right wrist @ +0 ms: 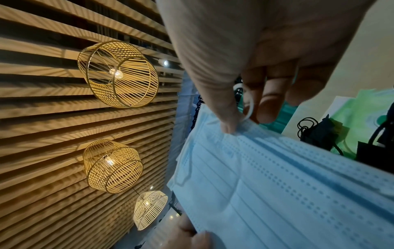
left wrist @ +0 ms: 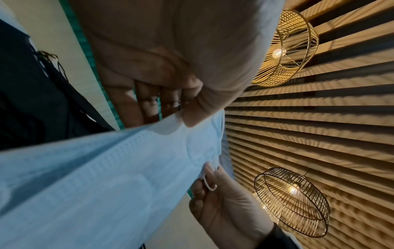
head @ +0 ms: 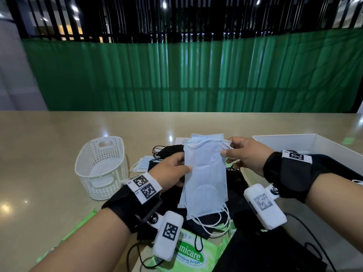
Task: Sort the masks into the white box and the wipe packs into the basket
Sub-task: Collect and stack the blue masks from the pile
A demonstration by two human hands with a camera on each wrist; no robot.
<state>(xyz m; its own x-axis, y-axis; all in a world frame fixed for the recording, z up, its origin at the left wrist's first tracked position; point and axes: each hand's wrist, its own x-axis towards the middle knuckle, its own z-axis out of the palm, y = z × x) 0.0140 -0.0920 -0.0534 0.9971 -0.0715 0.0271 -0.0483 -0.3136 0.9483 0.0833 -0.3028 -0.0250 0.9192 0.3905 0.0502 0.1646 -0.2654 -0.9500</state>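
Observation:
A stack of light blue masks (head: 204, 173) hangs lengthwise above the table, held by both hands. My left hand (head: 172, 171) pinches its left edge; in the left wrist view the thumb (left wrist: 198, 109) presses on the blue masks (left wrist: 106, 168). My right hand (head: 241, 154) pinches the upper right edge, and in the right wrist view its thumb and fingers (right wrist: 230, 124) grip the blue masks (right wrist: 277, 176). Black masks (head: 169, 152) lie in a pile beneath. A green wipe pack (head: 194, 254) lies at the near edge. The white basket (head: 102, 165) stands left, the white box (head: 294, 142) right.
More blue masks (head: 143, 163) lie flat beside the basket. A second green wipe pack (right wrist: 362, 118) lies under black masks in the right wrist view. A green screen (head: 196, 75) stands behind the table's far edge. Bare beige tabletop (head: 39, 144) lies to the far left.

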